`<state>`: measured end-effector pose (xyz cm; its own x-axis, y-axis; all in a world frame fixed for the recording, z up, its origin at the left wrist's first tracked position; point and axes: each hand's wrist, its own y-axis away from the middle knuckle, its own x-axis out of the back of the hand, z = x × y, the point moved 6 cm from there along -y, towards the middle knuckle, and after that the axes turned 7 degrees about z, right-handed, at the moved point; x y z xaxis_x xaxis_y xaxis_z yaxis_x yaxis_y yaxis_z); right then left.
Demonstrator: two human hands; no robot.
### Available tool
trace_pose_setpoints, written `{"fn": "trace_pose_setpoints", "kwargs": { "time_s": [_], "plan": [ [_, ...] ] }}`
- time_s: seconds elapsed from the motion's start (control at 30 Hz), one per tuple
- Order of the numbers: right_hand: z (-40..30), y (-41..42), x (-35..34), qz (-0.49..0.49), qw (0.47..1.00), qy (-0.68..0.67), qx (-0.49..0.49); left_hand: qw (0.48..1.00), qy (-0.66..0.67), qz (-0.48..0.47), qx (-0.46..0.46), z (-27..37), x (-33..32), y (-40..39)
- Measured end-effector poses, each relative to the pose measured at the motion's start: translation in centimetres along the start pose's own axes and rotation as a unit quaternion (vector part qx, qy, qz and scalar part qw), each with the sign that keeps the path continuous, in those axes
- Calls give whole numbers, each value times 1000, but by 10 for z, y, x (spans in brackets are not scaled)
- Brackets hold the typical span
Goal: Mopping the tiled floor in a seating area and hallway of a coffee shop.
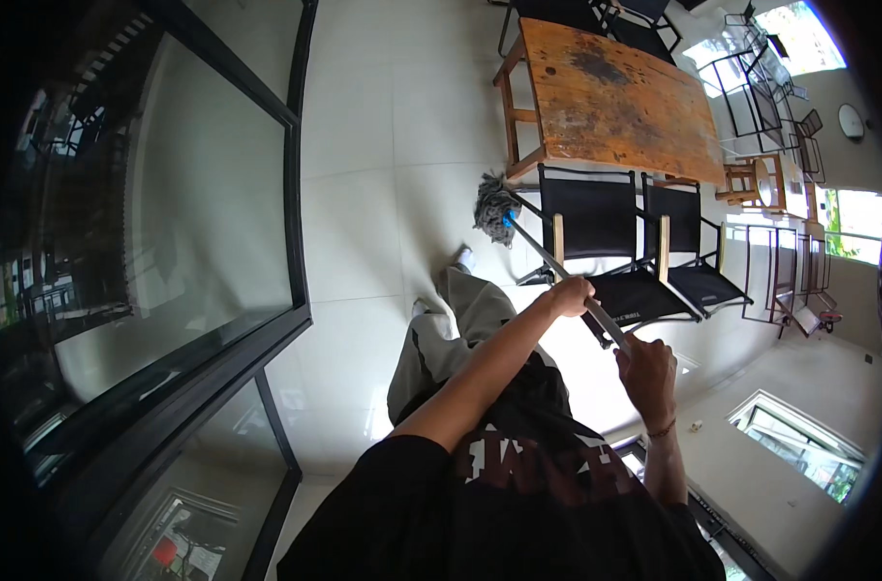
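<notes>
A string mop with a grey head [494, 208] rests on the pale tiled floor [354, 240], near one leg of a wooden table. Its grey handle [539, 249] joins the head at a blue socket [510, 218] and slants back towards my body. My left hand [572, 296] is wrapped around the middle of the handle. Closer to my body, my right hand [646, 374] grips the handle's upper end, with a bracelet at the wrist. Past my left hand, the handle crosses in front of a black folding chair [590, 218].
A worn wooden table [622, 102] stands ahead, with a second black chair [675, 218] along its near side and more chairs beyond. Black-framed glass panels [216, 145] line the left. A wooden stool [746, 183] and metal frames [771, 272] stand farther right.
</notes>
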<state>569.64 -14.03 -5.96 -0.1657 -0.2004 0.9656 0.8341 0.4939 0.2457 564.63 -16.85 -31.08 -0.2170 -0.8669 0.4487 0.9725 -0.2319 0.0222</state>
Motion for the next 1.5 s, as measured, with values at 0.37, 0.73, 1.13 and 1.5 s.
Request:
{"fn": "trace_pose_setpoints", "kwargs": {
  "time_s": [0.37,0.73,1.13,1.5],
  "plan": [
    [-54,13,-75,0,962,-118,245,985,-125,99,71,-108,34,147],
    [-164,71,-192,-76,930,-199,299,900,-266,238,250,-162,59,340],
    [77,72,-96,-42,977,-113,174,962,-148,185,138,-37,-76,86],
    [216,16,-50,72,973,-115,186,986,-3,143,81,38,-121,-65]
  ]
}}
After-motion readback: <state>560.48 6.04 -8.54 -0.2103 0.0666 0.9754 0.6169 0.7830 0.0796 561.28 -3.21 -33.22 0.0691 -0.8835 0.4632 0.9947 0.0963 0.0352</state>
